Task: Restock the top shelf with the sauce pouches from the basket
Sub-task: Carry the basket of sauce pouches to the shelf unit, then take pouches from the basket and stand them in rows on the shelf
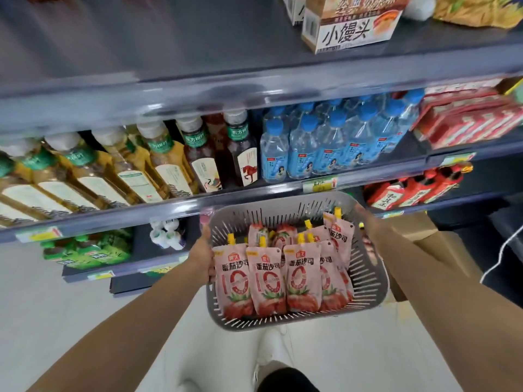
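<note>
- The grey basket (pixel 283 325) is in the lower middle of the frame, held in the air in front of the shelves.
- The left hand (pixel 204 254) has its grip closed on the basket's left rim, and the right hand (pixel 366 219) grasps the far right rim.
- The sauce pouches (pixel 268 281) – pink, with yellow caps – stand packed inside the basket.
- The top shelf (pixel 141 38) runs across the upper frame – dark, with a box (pixel 351 26) at the upper right.
- Below it stand tea bottles (pixel 158 162) and water bottles (pixel 328 142).

both bare arms reach forward; left hand (pixel 204 254) grips the basket (pixel 370 281) at its left rim, right hand (pixel 363 217) at its far right corner.
</note>
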Motion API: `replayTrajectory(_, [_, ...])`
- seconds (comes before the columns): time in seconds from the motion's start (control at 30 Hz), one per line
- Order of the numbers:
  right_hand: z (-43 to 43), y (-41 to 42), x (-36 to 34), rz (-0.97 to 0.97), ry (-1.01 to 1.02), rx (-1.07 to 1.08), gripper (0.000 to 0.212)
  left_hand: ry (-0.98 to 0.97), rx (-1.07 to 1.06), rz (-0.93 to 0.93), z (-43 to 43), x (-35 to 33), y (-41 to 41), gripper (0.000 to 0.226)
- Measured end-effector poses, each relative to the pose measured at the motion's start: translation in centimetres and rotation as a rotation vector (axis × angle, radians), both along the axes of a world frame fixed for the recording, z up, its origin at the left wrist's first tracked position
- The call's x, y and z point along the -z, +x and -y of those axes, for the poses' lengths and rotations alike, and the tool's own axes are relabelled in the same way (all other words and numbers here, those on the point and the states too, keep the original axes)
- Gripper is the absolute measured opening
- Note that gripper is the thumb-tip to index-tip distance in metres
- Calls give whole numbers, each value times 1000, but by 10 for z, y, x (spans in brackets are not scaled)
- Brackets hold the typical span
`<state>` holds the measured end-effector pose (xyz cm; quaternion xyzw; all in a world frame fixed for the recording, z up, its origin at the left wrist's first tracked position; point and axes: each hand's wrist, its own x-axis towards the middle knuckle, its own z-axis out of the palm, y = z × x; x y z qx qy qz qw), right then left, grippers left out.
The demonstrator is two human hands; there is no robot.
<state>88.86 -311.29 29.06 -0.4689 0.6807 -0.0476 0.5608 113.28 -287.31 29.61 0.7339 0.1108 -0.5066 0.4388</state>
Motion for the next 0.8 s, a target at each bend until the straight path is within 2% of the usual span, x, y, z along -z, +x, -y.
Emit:
replayTrajectory(0.1, [0,-1,8,34,20,-6,54,30,4,-10,4,6,3,73])
replayTrajectory(0.17, [3,-2,12,46,18,-5,52,66,11,-1,6,8,6,66])
replayTrajectory(0.23, [4,-3,13,43,29,-12,57,89,10,-4,8,11,10,65])
replayTrajectory(0.37, [7,-5,12,-1,129,16,85,122,26,-37,10,18,16,71])
replayTrajectory(0.43, [4,4,8,-106,109,31,91,138,48,-51,10,20,16,73])
replayTrajectory(0.5, [-6,17,5,-438,-134,-69,93,146,50,-31,12,20,17,75])
replayTrajectory(0.53, [-14,23,4,-603,-324,-177,89,158,68,21,14,19,17,71])
replayTrajectory(0.57, [-24,30,-1,-676,-503,-291,83,175,112,97,15,17,18,68])
replayTrajectory(0.6, [-33,36,-3,-669,-625,-413,74,189,155,195,17,17,19,71])
replayTrajectory(0.63, [-44,43,-7,-627,-649,-519,66,218,217,304,19,16,20,81])
replayTrajectory(0.7, [-61,57,3,-509,-485,-606,53,289,348,515,21,8,17,99])
replayTrajectory(0.8, [-94,68,21,-385,-119,-572,36,373,660,900,21,-4,0,94])
